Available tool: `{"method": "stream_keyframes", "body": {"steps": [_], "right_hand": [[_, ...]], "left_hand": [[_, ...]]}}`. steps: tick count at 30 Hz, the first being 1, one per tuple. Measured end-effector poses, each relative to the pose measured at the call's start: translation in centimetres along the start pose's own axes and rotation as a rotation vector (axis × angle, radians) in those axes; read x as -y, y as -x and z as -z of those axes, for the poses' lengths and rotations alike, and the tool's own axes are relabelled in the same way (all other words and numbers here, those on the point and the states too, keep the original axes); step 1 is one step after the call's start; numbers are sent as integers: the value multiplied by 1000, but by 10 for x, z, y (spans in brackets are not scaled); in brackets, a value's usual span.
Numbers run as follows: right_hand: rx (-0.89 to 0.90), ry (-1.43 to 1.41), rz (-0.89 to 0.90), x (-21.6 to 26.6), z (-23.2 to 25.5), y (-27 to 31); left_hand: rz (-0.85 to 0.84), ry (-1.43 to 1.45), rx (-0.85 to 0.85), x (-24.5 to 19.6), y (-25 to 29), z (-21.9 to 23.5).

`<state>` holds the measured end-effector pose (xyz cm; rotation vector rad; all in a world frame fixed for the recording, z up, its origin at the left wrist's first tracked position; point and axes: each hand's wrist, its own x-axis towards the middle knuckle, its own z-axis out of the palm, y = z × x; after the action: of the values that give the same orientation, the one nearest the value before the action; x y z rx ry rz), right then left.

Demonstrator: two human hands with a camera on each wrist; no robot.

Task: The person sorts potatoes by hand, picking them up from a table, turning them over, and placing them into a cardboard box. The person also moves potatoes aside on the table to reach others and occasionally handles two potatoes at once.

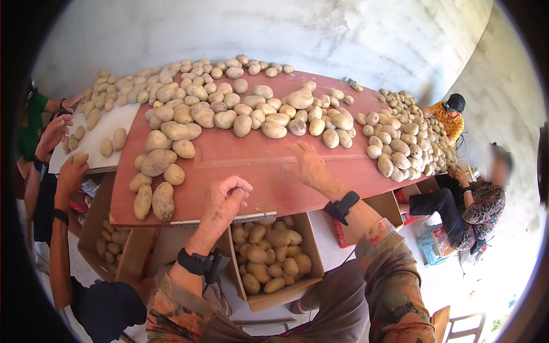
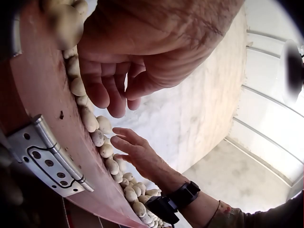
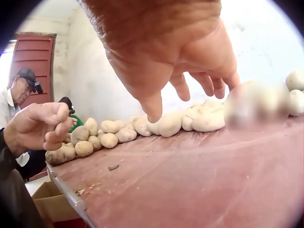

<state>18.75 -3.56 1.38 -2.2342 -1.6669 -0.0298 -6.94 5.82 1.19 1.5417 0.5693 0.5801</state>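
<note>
My left hand (image 1: 225, 207) hovers over the near edge of the red tabletop (image 1: 240, 166), its fingers loosely bent and nothing held. In the left wrist view the thumb lies close to the fingertips of that hand (image 2: 137, 61). Farther right, my right hand (image 1: 307, 168) reaches over the board with fingers spread and holds nothing. Beyond it lies a long heap of potatoes (image 1: 274, 130). The right wrist view has the fingers of this hand (image 3: 175, 61) pointing down in front of the potato row (image 3: 169, 125).
Below the edge stands a cardboard box (image 1: 313, 251) of potatoes, with another box (image 1: 94, 234) to the left. A metal hinge (image 1: 229, 218) lines the tabletop edge. More potatoes (image 1: 409, 137) are piled at right. People sit on both sides, one with a patterned sleeve (image 1: 486, 206).
</note>
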Motion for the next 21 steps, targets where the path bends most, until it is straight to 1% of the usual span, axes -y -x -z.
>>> {"method": "stream_keyframes", "body": {"steps": [4,7,10,13,14,16,19,21], "right_hand": [[12,54,-62,-3,10,-35],[46,48,-80,-27,0,-69],[95,-7,-116,-26,-2,-90],[121,47,-155,-23,-9,-103],[83,56,-152,-27,-17,-107],[92,64,-155,-38,-29,-113],[117,87,-153,-47,-37,-125],[130,81,-158,-43,-33,-126]], "left_hand": [[3,-1,22,-7,6,-1],[14,12,35,-7,8,-2],[6,-24,49,-4,8,0],[9,-32,60,-7,12,1],[9,-28,67,-6,13,2],[23,-69,72,-11,17,4],[42,-102,48,-14,17,7],[50,-44,20,-9,15,8]]}}
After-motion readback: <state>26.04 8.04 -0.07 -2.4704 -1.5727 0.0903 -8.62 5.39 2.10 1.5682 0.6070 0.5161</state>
